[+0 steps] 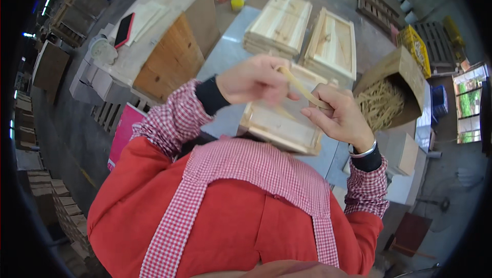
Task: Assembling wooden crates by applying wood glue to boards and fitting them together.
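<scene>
A pale yellow band (300, 86) stretches between my two hands in front of my chest. My right hand (342, 115) pinches its lower end between thumb and curled fingers. The upper end meets the fingers of my left hand (254, 80), which are bent around it and slightly smeared by motion. Below the hands lies a shallow wooden frame or box (279, 139) with a pale panel, close to my body. My hands and the band cover part of its top.
On the grey table (218, 73), stacked wooden panels (279, 19) stand beyond my hands, with a second stack (333, 39) beside them. At right, a tipped cardboard box (410, 70) holds many yellowish strips (380, 104). A phone (123, 30) rests on the left bench (166, 1).
</scene>
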